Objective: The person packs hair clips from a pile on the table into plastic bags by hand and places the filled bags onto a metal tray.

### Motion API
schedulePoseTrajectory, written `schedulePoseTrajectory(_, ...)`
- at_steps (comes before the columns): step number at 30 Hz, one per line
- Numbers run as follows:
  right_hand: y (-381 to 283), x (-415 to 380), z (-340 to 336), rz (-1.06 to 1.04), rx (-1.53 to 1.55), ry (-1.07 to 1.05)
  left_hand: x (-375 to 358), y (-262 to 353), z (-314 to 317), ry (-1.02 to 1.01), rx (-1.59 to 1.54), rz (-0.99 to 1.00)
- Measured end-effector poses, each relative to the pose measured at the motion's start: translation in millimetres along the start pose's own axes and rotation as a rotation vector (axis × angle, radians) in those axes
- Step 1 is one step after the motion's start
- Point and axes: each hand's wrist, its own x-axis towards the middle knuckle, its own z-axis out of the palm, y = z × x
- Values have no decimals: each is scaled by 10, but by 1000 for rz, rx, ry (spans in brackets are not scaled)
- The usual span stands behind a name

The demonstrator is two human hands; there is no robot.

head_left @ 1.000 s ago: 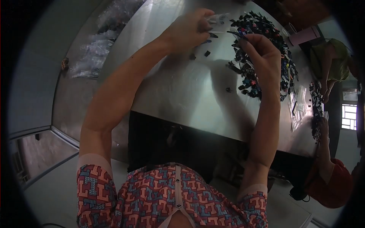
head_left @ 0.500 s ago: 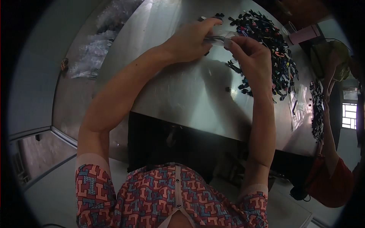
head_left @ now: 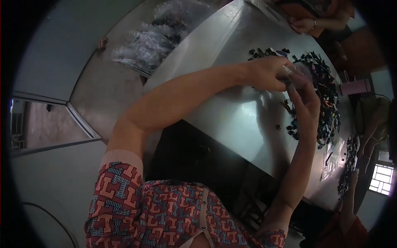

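Note:
Over the metal table (head_left: 198,101), my two hands meet at a small clear plastic bag (head_left: 304,71). My left hand (head_left: 266,73) reaches in from the left, its fingers closed on the bag's near edge. My right hand (head_left: 307,101) pinches the bag from the other side with thumb and fingers. What the bag contains is blurred and partly hidden by my fingers. Just beyond and right of my hands lies a large pile of small dark clip-like pieces (head_left: 328,97), with a few coloured ones among them. A lone dark piece (head_left: 278,127) rests nearer me.
Filled clear bags (head_left: 144,47) are heaped at the left, beyond the table edge. Flat clear bags (head_left: 332,159) lie at the right, near another dark pile (head_left: 348,161). A pink cup (head_left: 355,87) stands behind. A co-worker's hand (head_left: 304,25) is across the table; other people's arms are at right.
The view has swung left, so the table and hands appear further right. A co-worker's hand has come into sight at the top. My hands stay together at the bag.

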Motion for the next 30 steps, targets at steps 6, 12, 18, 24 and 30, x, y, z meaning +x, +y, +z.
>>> schedulePoseTrajectory(6, 136, 16, -35, 61, 156, 113, -38, 208, -51, 100, 317, 52)
schedulePoseTrajectory(12, 235, 10, -35, 73, 108, 83, -34, 372, -91, 127, 268, -4)
schedulePoseTrajectory(18, 229, 38, -1, 54, 132, 82, -10, 366, -76, 252, 314, 170)
schedulePoseTrajectory(24, -108, 169, 166, -9, 101, 170, -107, 861, -253, 391, 569, 250)
schedulePoseTrajectory(30, -182, 178, 342, -2, 54, 48, -400, 1223, -796, 647, 735, 504)
